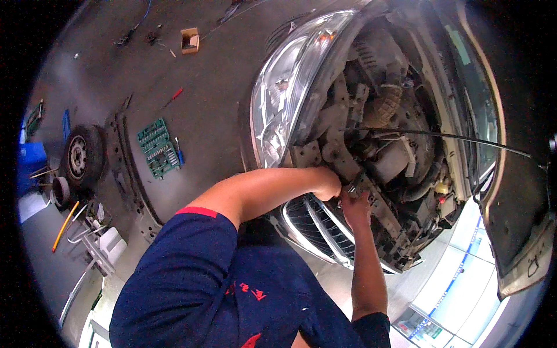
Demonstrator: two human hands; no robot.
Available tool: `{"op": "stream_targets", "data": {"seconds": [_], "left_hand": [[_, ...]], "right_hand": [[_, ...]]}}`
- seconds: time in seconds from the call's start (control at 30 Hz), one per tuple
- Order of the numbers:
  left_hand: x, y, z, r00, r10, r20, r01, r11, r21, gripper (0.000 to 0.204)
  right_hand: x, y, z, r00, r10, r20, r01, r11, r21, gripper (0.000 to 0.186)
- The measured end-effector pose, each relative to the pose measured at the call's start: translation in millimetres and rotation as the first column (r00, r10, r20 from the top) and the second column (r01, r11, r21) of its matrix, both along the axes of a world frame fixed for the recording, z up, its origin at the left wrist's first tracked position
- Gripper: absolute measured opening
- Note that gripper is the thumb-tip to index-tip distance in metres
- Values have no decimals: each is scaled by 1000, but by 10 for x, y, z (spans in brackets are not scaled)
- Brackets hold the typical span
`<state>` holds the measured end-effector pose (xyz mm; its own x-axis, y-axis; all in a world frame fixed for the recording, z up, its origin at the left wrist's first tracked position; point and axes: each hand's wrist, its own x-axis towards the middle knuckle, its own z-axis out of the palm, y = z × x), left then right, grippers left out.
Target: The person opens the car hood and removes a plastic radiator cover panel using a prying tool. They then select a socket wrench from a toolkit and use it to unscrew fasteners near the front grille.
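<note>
I am leaning over the front of a car with its engine bay [394, 156] open. My left hand [326, 184] is curled at the front crossmember [338, 156], just above the grille [316, 229], its fingertips hidden. Directly beside it, my right hand [355, 204] is closed at a small shiny metal piece [352, 189] on the crossmember; what exactly it grips I cannot make out. The headlight [277, 93] is up and left of both hands. A thin prop rod [464, 140] crosses the bay to the raised hood [513, 220].
On the floor [214, 98] at left lie an open green socket set [161, 147], screwdrivers [174, 96], a cardboard box [190, 40], a long black bumper beam [129, 180] and a wheel [79, 159]. Further left are a blue bin [30, 162] and a yellow bar [65, 226].
</note>
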<state>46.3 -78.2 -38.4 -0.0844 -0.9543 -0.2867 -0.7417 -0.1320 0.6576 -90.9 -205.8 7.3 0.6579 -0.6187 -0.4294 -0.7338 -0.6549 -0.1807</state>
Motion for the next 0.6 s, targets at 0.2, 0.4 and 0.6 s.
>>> {"op": "stream_targets", "data": {"seconds": [0.2, 0.4, 0.6], "left_hand": [[-14, -21, -1, 998, -49, 51, 49, 999, -6, 41], [-19, -13, -4, 999, -32, 20, 31, 999, 30, 41], [-14, 1, 37, 999, 2, 47, -3, 999, 37, 38]], "right_hand": [[-56, -24, 241, 790, 613, -23, -589, 747, -307, 51], [14, 112, 655, 616, 776, -136, -784, 589, -195, 48], [66, 93, 616, 504, 797, -333, -859, 503, -95, 37]]}}
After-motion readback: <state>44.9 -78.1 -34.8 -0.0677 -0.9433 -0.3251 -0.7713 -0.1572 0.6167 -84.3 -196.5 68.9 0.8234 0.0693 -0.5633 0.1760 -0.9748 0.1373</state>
